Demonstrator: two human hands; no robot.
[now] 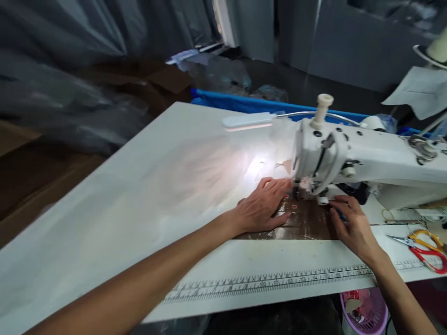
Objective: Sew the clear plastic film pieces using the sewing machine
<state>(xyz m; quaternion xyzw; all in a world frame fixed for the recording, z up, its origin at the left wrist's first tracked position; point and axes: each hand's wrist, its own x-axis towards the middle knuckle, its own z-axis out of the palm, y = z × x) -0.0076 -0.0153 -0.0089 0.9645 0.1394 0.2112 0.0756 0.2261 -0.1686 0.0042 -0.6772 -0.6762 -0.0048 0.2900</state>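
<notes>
A white sewing machine (391,160) stands on the right of the white table, its needle area lit by a lamp (248,121). My left hand (263,207) lies flat, fingers stretched, on a shiny brown sheet-like piece (309,228) left of the presser foot. Small orange-red marks dot this piece. To the right of the needle, my right hand (354,230) has its thumb and fingers curled together at the sheet's right side. A bit of blue (341,215) shows between them; its kind is hidden.
Scissors (421,246) with orange and red handles lie at the right. Along the table's front edge runs a printed ruler (265,284). Below stands a purple basket (375,321) with scraps. Cardboard boxes (45,181) and plastic sheeting are at the left, a blue-edged bin (226,100) behind.
</notes>
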